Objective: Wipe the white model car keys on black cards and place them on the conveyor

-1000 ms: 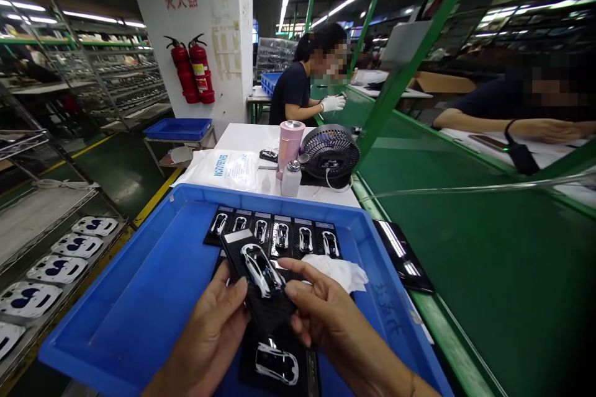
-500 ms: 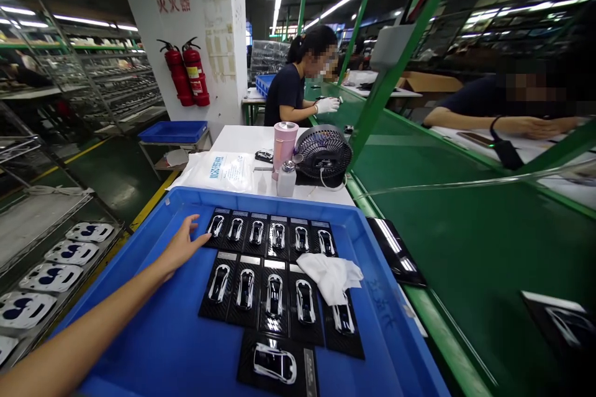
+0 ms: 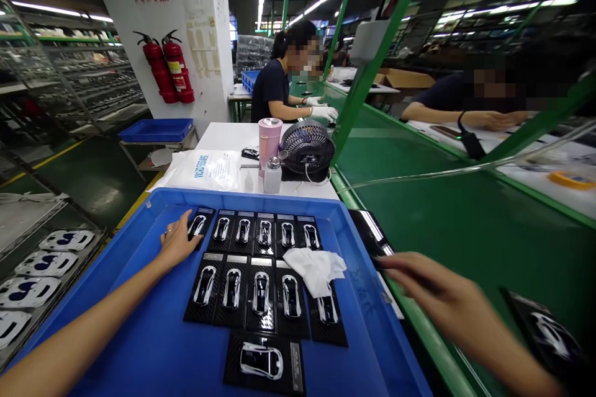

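Note:
My left hand [image 3: 179, 242] is at the left end of the back row in the blue tray [image 3: 153, 298]. Its thumb and fingers close round the edges of a model car on a black base [image 3: 198, 225], which stands slightly askew and apart from the row. My right hand [image 3: 426, 279], a little blurred, reaches over the tray's right rim. Its fingers are pinched together at the near end of a glossy black panel [image 3: 370, 229]; what lies between them is hard to make out. A white cloth [image 3: 316, 268] partly covers one car in the front row.
Another model car [image 3: 261, 361] lies sideways near the tray's front. Beyond the tray stand a pink tumbler [image 3: 270, 142], a pump bottle [image 3: 272, 175] and a black fan [image 3: 308, 149]. To the right runs a green conveyor [image 3: 442, 211] bearing a car [image 3: 544, 329]. Two co-workers sit along it.
My left hand has taken hold of the leftmost back-row car and shifted it left, away from its neighbour. My right hand has come into view at the right. The camera view has turned slightly right.

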`<state>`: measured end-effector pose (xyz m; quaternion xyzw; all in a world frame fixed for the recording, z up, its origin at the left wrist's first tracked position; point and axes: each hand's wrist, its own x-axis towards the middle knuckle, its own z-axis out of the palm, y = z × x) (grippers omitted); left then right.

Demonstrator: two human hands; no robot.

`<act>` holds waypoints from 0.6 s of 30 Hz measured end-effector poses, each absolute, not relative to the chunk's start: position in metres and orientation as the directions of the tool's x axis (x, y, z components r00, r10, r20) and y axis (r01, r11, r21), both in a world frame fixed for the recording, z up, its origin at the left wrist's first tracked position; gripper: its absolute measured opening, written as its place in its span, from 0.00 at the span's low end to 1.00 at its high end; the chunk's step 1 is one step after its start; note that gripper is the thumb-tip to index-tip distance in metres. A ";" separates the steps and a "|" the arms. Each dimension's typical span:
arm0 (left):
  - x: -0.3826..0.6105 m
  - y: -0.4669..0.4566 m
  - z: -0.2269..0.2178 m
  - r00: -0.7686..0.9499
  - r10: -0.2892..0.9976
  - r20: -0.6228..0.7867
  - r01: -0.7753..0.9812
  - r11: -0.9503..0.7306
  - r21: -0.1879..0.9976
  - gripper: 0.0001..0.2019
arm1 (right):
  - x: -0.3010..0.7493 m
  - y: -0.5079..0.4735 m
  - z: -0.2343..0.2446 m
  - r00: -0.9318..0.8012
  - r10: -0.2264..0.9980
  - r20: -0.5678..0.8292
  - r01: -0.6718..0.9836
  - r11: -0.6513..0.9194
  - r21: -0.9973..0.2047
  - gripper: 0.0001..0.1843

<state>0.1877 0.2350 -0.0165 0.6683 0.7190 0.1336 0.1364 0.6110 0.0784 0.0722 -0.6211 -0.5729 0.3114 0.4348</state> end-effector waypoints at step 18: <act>0.166 0.231 0.001 -0.006 1.000 -0.022 0.991 0.009 0.130 0.36 | 0.552 0.176 0.066 -0.300 0.944 0.137 0.450 0.267 -0.852 0.09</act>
